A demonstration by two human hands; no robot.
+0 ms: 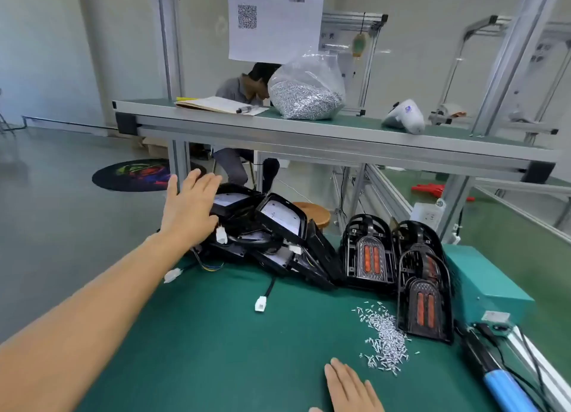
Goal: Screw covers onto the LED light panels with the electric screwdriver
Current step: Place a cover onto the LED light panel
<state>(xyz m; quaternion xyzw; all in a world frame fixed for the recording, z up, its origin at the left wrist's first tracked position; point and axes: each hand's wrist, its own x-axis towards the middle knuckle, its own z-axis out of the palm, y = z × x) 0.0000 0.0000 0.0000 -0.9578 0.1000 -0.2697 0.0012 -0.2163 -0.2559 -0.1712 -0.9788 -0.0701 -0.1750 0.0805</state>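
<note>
One head-worn wide-angle view looks forward and down across the green bench point(216, 334); near edge close below.

You are at an assembly bench in a factory workshop. Beyond your left hand's fingertips point(197, 180) stands a raised shelf point(340, 136) of aluminium framing carrying a clear bag of screws point(306, 93) and a logbook point(216, 104). A printed sheet with a QR code point(275, 19) hangs above it. Just past your right hand's fingers point(346, 377) loose screws point(386, 334) lie heaped on the green bench mat point(216, 334). More framed benches point(506, 65) stand across the smooth painted floor point(61, 195), and another worker point(244, 87) sits opposite.
</note>
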